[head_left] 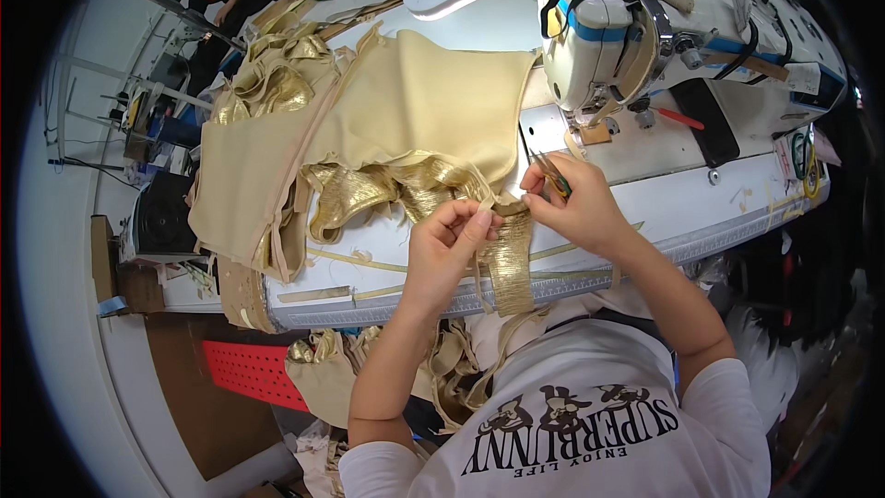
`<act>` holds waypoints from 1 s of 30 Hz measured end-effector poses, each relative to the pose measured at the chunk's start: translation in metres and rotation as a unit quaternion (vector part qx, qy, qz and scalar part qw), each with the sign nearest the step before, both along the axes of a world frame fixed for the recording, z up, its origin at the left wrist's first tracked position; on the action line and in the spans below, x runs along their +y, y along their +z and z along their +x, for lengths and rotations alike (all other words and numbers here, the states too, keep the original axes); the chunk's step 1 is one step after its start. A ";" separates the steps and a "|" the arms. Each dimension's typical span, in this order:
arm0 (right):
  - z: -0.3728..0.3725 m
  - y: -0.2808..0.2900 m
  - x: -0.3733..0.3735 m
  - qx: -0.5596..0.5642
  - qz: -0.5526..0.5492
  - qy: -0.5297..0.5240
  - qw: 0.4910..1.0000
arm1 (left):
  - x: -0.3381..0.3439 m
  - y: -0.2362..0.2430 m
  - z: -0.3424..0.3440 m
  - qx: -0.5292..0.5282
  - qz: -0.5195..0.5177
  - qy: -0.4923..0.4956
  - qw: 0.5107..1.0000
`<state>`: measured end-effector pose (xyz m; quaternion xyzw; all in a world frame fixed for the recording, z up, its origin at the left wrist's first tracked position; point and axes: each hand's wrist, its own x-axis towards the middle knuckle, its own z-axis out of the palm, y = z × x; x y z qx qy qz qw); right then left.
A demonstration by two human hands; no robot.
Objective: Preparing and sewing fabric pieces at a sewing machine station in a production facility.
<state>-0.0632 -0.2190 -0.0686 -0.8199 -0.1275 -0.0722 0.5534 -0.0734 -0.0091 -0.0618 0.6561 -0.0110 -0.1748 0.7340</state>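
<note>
The left hand (pixel 449 238) has its fingers pinching gold cloth (pixel 512 267) at the counter's (pixel 659 198) front edge. The right hand (pixel 579 205) has its fingers around small snips (pixel 556 181). Gold looks already joined to tan cloth (pixel 442 101); I cannot tell how much is left.

Black lettering (pixel 573 435) on white T-shirt (pixel 590 360)

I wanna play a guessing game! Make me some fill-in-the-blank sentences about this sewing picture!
1. The snips are held in the person's ____ hand.
2. The shiny fabric hanging beside the left hand is coloured ____.
3. The panel with many small holes, lower down at the left, is coloured ____.
4. The person's T-shirt is mostly ____, with a dark print.

Missing words: right; gold; red; white.
</note>
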 end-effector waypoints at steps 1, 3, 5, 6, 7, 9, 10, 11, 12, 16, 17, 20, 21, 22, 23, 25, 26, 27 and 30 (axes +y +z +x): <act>-0.006 0.002 0.000 0.035 0.026 0.014 0.999 | -0.001 0.001 -0.001 0.004 0.003 0.002 1.000; -0.019 0.005 0.004 0.105 0.077 0.038 0.991 | -0.006 0.003 -0.008 0.005 -0.001 0.009 1.000; -0.026 0.004 0.010 0.102 0.090 0.058 0.989 | -0.012 0.003 -0.019 -0.224 0.161 -0.010 0.961; -0.028 0.004 0.013 0.100 0.095 0.065 0.988 | -0.015 0.002 -0.026 -0.333 0.234 -0.021 0.913; -0.029 0.003 0.013 0.094 0.083 0.069 0.990 | -0.017 0.001 -0.032 -0.360 0.252 -0.046 0.897; -0.031 0.002 0.012 0.174 0.134 0.079 0.972 | -0.021 -0.001 -0.043 -0.370 0.278 -0.039 0.886; -0.032 0.002 0.011 0.228 0.160 0.084 0.957 | -0.022 -0.003 -0.046 -0.378 0.282 -0.041 0.881; -0.033 0.001 0.009 0.251 0.166 0.101 0.948 | -0.021 -0.004 -0.046 -0.371 0.320 -0.058 0.870; -0.034 0.000 0.008 0.280 0.173 0.119 0.937 | -0.021 -0.005 -0.046 -0.356 0.307 -0.065 0.880; -0.034 -0.007 0.005 0.296 0.212 0.118 0.924 | -0.020 -0.005 -0.040 -0.319 0.242 -0.049 0.915; -0.033 -0.009 0.003 0.341 0.279 0.122 0.889 | -0.021 -0.005 -0.038 -0.312 0.218 -0.039 0.924; -0.031 -0.011 -0.002 0.416 0.424 0.158 0.789 | -0.022 -0.002 -0.032 -0.249 0.194 -0.050 0.948; -0.033 -0.011 -0.002 0.435 0.417 0.153 0.784 | -0.024 -0.002 -0.027 -0.311 0.185 -0.034 0.932; -0.034 -0.010 -0.003 0.460 0.402 0.128 0.782 | -0.024 -0.002 -0.024 -0.297 0.174 -0.031 0.938; -0.037 -0.009 -0.002 0.431 0.386 0.106 0.808 | -0.024 -0.003 -0.020 -0.284 0.161 -0.028 0.945; -0.046 -0.005 0.002 0.388 0.342 0.034 0.855 | -0.026 -0.003 -0.016 -0.284 0.171 -0.013 0.943; -0.048 -0.003 0.002 0.310 0.239 0.010 0.920 | -0.027 -0.003 -0.017 -0.281 0.179 -0.014 0.943; -0.050 -0.002 0.003 0.231 0.137 -0.002 0.963 | -0.027 -0.003 -0.017 -0.274 0.189 -0.014 0.943; -0.048 -0.002 0.009 0.015 -0.013 -0.034 0.999 | -0.029 0.000 -0.020 -0.263 0.217 -0.033 0.939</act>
